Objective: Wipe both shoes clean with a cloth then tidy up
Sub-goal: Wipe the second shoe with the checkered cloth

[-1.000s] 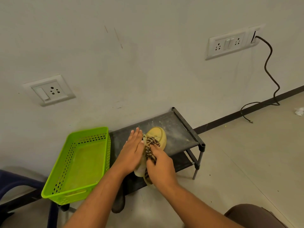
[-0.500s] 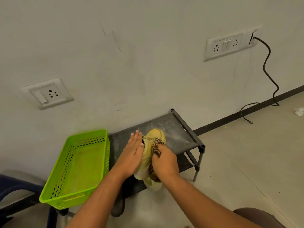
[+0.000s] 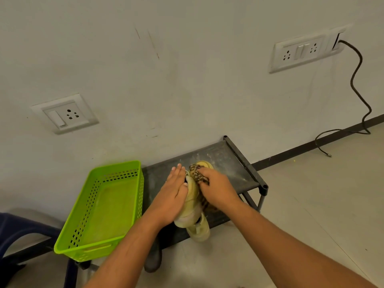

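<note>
R. fingers are curled tight on a brown-and-black patterned cloth, which is bunched and pressed onto the top of a yellow shoe near its toe end. The right hand is set over the shoe's right side, wrist toward the camera.

L. fingers are held straight and together, laid flat along the shoe's left side, with the thumb rested on its upper edge. The left hand is pressed against the shoe, not wrapped round it.

The shoe is kept between both hands, toe toward the wall, over the top shelf of a dark rack. Whether the sole touches the shelf can't be told. A 2nd shoe, also yellow, is seen just below the heel at the rack's front edge. Pale dust is smeared on the shelf.

A green basket is set just left of the rack, and part of a blue chair is seen at far left. Two wall sockets are fixed above: a left socket and a right socket. From the latter a black cable is trailed down to the floor.
</note>
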